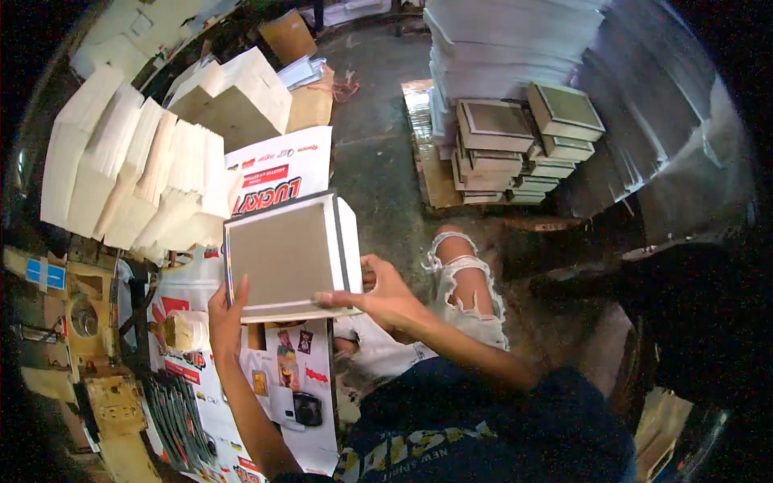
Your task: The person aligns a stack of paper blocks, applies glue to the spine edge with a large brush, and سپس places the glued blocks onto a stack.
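Both my hands hold up a thick book (290,258) with a grey-brown board cover, pale borders and a dark strip along its right edge. My left hand (225,310) grips its lower left corner, thumb against the cover's edge. At the lower right, my right hand (382,296) has its thumb on the cover and its fingers round the white page side. The book is tilted above a table covered with printed sheets (310,165). Its underside is hidden.
Thick paper blocks (137,165) stand upright at the left, with a larger pale block (250,97) behind. Dark strips (173,419) lie on the near left of the table. Across the floor, similar books (493,125) are stacked beside a tall pile of white sheets (507,48).
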Tool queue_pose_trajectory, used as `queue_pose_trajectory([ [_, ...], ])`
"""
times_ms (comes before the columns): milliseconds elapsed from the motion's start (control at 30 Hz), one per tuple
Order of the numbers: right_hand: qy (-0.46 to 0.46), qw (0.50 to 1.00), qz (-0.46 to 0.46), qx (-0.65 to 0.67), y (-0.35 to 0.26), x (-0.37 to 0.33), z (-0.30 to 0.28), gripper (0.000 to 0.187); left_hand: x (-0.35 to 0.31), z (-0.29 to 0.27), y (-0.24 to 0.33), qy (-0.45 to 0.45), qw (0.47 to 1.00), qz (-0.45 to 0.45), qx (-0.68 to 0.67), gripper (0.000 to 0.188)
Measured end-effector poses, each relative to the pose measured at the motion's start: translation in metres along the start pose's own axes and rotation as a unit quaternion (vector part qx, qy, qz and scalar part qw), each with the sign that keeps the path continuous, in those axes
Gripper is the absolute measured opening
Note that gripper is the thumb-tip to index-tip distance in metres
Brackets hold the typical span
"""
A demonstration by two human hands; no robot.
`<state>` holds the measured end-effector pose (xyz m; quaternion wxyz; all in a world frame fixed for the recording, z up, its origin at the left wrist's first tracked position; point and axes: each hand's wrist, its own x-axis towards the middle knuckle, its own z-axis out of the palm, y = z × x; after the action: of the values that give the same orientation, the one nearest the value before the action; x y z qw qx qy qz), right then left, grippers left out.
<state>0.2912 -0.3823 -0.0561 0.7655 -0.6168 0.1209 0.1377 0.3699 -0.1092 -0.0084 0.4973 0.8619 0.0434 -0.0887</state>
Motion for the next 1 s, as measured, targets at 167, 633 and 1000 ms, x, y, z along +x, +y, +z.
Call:
queue_pose_trajectory([
  [167,-0.014,0.999,-0.028,0.035,0.035,-0.019,-0.029,0.088,-0.026,0.008,-0.004,-0.041,0.998,0.028,0.032,0.046],
  [633,-0.080,0.995,-0.062,-0.015,0.031,-0.024,-0.055,0.086,-0.048,0.019,-0.001,-0.025,0.998,-0.055,0.001,0.060],
  [1000,-0.275,0.893,-0.234,-0.270,-0.028,-0.010,0.029,0.098,-0.187,-0.028,-0.130,0.131,0.974,0.095,-0.156,0.061],
])
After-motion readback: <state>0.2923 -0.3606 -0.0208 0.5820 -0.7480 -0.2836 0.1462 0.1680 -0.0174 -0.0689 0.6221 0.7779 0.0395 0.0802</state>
